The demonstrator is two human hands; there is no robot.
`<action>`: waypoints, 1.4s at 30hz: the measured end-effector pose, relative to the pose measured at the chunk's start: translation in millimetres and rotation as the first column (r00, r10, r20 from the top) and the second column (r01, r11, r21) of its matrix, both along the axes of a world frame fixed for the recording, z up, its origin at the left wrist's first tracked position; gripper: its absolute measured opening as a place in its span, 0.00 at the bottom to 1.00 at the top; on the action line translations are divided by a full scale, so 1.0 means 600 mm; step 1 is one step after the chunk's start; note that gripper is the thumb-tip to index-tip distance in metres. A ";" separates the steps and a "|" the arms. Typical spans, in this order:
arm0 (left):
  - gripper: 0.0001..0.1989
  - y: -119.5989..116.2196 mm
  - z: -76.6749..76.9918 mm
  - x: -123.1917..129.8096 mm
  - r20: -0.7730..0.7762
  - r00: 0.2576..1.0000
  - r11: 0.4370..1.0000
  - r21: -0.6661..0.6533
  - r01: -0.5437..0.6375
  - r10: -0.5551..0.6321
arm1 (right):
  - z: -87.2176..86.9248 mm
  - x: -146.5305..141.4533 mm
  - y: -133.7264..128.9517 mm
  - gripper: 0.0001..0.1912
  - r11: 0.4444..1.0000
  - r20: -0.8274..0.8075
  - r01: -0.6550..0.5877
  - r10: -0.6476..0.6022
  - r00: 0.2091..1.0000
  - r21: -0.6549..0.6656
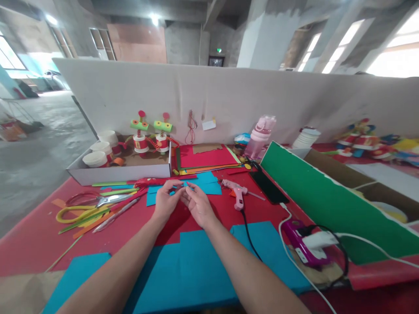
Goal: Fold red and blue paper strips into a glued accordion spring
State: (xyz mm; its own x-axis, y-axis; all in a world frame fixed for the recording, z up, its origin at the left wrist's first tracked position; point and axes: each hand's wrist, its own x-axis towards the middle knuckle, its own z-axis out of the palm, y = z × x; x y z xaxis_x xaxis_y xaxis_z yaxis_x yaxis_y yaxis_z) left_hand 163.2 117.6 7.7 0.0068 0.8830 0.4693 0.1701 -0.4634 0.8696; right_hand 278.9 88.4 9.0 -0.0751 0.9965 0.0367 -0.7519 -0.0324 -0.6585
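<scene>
My left hand [168, 200] and my right hand [199, 206] meet above the middle of the table, fingertips pinched close together. Something small, perhaps with a bit of red, is between them, but the fingers hide most of it. Sheets of blue paper [209, 186] lie just beyond the fingers. To the right of my right hand rests a pink hot glue gun [238, 194], its nozzle pointing left. Scissors with yellow handles [73, 214] lie left of my left hand, among coloured paper strips [94, 222] and a clear-bodied pen [114, 216].
A shallow white box [121, 175] holds paper cups [94, 159] and two paper-cup robot figures [141, 144]. Behind are stacked coloured sheets [206, 158] and a pink bottle [260, 137]. A phone [269, 187], purple power strip [303, 246], cables and green-sided box [327, 200] occupy the right.
</scene>
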 end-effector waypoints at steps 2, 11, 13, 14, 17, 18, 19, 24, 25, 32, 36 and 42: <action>0.08 0.000 -0.002 0.000 -0.032 0.999 0.999 0.032 0.005 -0.004 | 0.001 0.001 -0.002 0.17 1.000 -0.014 0.024 -0.025 1.000 -0.008; 0.06 -0.008 0.000 0.007 -0.225 0.972 0.961 0.277 -0.001 0.066 | 0.004 -0.006 -0.005 0.18 0.994 0.018 0.107 -0.106 0.994 -0.029; 0.06 -0.011 0.003 0.012 -0.234 0.971 0.958 0.287 0.015 0.054 | 0.000 -0.007 -0.003 0.17 0.992 0.025 0.121 -0.120 0.992 -0.026; 0.05 -0.013 0.005 0.013 -0.233 0.971 0.961 0.274 0.022 0.044 | -0.003 -0.006 -0.001 0.17 0.991 0.039 0.133 -0.132 0.991 -0.026; 0.05 -0.016 0.010 0.016 -0.214 0.977 0.986 0.159 0.045 -0.010 | -0.012 -0.003 0.005 0.15 0.982 0.137 0.188 -0.184 0.973 -0.011; 0.06 -0.015 0.011 0.016 -0.196 0.980 0.993 0.098 0.065 -0.045 | -0.014 -0.001 0.007 0.14 0.978 0.191 0.209 -0.206 0.960 0.007; 0.07 -0.015 0.011 0.015 -0.160 0.983 0.995 0.030 0.095 -0.089 | -0.017 0.002 0.008 0.13 0.973 0.252 0.228 -0.229 0.940 0.034; 0.12 -0.008 0.008 0.006 0.158 0.961 0.939 -0.226 0.258 -0.226 | -0.022 0.013 0.010 0.13 0.958 0.460 0.212 -0.278 0.843 0.191; 0.12 -0.007 0.007 0.004 0.202 0.953 0.930 -0.244 0.274 -0.228 | -0.021 0.015 0.010 0.13 0.955 0.473 0.212 -0.287 0.833 0.206; 0.15 -0.007 0.014 -0.002 0.366 0.887 0.848 -0.335 0.409 -0.283 | -0.003 0.024 -0.002 0.06 0.935 0.634 0.194 -0.346 0.692 0.298; 0.16 -0.006 0.014 -0.003 0.350 0.895 0.840 -0.362 0.403 -0.278 | -0.003 0.030 -0.003 0.07 0.936 0.665 0.171 -0.339 0.665 0.307; 0.15 -0.003 0.012 -0.005 0.391 0.881 0.824 -0.382 0.418 -0.265 | -0.004 0.033 -0.001 0.08 0.941 0.609 0.175 -0.321 0.725 0.288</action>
State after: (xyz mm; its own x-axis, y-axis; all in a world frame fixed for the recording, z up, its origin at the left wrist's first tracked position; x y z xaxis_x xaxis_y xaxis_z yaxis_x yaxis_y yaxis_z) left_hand 160.2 115.7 15.2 0.2711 0.9608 0.0578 -0.2360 0.0081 0.9717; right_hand 298.8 88.1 6.4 0.0957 0.9586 0.2683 -0.1123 0.2782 -0.9539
